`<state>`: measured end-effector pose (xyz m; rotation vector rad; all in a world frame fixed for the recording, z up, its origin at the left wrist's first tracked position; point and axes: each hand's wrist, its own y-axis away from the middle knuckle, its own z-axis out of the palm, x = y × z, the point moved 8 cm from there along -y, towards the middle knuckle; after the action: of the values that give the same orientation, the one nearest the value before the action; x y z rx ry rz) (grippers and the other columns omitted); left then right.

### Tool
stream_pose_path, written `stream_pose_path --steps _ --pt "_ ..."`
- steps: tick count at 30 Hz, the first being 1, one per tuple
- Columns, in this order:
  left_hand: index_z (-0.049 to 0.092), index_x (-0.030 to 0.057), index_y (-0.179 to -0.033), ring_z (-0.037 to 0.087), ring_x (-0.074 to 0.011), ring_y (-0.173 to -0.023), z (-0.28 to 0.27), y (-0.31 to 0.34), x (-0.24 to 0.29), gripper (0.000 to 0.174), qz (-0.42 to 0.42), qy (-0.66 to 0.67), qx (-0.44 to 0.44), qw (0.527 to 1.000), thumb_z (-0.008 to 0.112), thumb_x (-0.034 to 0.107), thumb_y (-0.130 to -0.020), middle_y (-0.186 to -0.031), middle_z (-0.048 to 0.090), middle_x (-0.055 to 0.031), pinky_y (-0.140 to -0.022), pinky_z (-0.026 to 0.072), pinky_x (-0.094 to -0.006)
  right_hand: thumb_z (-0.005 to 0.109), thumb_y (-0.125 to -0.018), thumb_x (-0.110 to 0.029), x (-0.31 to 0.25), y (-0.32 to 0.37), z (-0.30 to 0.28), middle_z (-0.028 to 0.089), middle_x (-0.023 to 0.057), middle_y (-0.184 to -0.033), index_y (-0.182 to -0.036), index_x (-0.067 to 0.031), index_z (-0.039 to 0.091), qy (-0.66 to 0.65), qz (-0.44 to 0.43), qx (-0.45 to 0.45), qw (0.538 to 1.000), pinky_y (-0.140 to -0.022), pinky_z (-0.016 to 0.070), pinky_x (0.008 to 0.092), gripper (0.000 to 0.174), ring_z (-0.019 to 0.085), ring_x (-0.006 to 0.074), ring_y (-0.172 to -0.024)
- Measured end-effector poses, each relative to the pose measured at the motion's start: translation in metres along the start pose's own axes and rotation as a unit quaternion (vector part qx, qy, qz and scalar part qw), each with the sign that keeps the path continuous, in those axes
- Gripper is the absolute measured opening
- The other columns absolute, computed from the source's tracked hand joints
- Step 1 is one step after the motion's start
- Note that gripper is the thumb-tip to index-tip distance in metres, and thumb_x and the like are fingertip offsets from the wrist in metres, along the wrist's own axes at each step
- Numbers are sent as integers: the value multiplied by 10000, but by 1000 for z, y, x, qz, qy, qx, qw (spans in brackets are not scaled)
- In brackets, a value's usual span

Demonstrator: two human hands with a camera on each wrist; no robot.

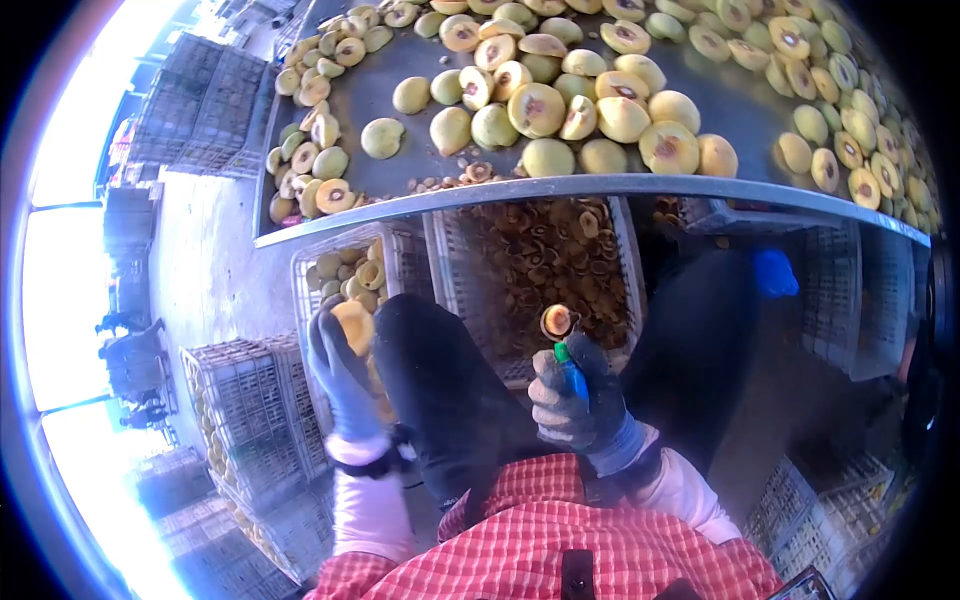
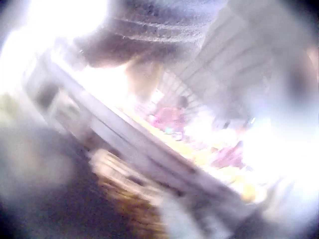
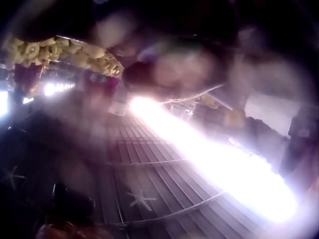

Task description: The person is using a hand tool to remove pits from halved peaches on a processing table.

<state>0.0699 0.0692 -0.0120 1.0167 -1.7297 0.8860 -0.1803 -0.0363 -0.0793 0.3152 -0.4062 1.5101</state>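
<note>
Blur veils both wrist views; left fingers (image 1: 334, 358) clasp a peach (image 1: 355, 323), right fingers (image 1: 558, 402) a scoop (image 1: 571, 373).

red checked shirt (image 1: 560, 540), white sleeves (image 1: 370, 510), grey gloves (image 1: 345, 375), dark trousers (image 1: 440, 400)

The head camera looks steeply down from above the chest through a wide round lens. It takes in the left hand (image 1: 340, 375), the right hand (image 1: 575, 400), the crates (image 1: 447, 275) below them and the table (image 1: 600, 185) farther off. The left wrist camera sits very near its hand and faces the table edge (image 2: 134, 144), all blurred. The right wrist camera, also near and blurred, faces the slats of a crate (image 3: 149, 164), and the head view shows crates too.
</note>
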Motion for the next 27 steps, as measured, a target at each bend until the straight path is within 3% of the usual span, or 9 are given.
stream_pose_path --steps 1,2,4,8,11,12,14,18,27 --pt "587 -12 -1111 608 -318 -932 -28 -22 -18 396 -8 -230 -64 971 573 337 -926 -1011 621 -178 -824 489 -381 383 -986 -510 2 0 -1 490 34 -635 -932 -62 552 21 -1 24 999 -387 383 234 481 461 117 -469" --pt "594 3 -1133 619 -327 -949 -47 -36 -34 423 -29 -512 -100 853 596 359 -904 -1035 626 -206 -827 484 -395 374 -996 -493 2 -1 -2 494 37 -633 -962 -50 570 42 -2 47 998 -371 377 226 485 456 113 -458" --pt "617 35 -1119 621 -344 -967 -59 -57 -23 405 2 -567 -77 820 633 357 -874 -1039 623 -224 -826 479 -414 368 -1005 -469 -2 -4 -4 499 34 -612 -954 -44 560 73 -8 81 994 -361 371 215 469 447 104 -433" --pt "622 43 -1123 626 -325 -956 41 -119 47 408 129 -371 -110 913 694 323 -835 -1054 628 -183 -815 487 -392 383 -1008 -445 -11 -11 -19 514 25 -586 -954 -42 556 137 -22 142 980 -359 383 212 443 455 99 -400" --pt "588 117 -1218 603 -324 -1044 185 -145 111 504 259 -395 -202 858 679 423 -828 -1134 604 -150 -840 494 -384 426 -994 -448 -13 -15 -29 551 21 -589 -946 -43 563 168 -25 157 973 -361 400 219 430 481 102 -389" --pt "558 72 -1248 611 -301 -980 233 -155 119 557 384 -356 -208 826 688 409 -825 -1185 579 -173 -840 490 -380 435 -990 -449 -15 -15 -30 556 23 -591 -944 -43 565 172 -26 174 969 -361 403 222 429 483 103 -389" --pt "497 199 -1344 518 -370 -1176 327 -164 130 669 454 -317 -256 792 623 580 -808 -1273 524 -191 -943 454 -442 451 -983 -452 -22 -14 -30 565 28 -595 -939 -43 569 182 -35 207 961 -362 408 226 428 488 105 -389" --pt "493 267 -1351 419 -413 -1263 452 -153 96 773 356 -474 -393 702 527 751 -750 -1406 379 -197 -1027 364 -522 505 -966 -431 -43 -15 -31 570 31 -596 -941 -59 585 272 -100 269 919 -387 430 228 382 517 114 -417" --pt "494 181 -1321 511 -392 -1161 400 -138 77 699 332 -466 -485 662 663 573 -767 -1211 505 -204 -950 436 -453 557 -922 -497 -53 -18 -31 514 14 -530 -919 -68 547 328 -117 309 885 -376 374 235 429 457 121 -380"
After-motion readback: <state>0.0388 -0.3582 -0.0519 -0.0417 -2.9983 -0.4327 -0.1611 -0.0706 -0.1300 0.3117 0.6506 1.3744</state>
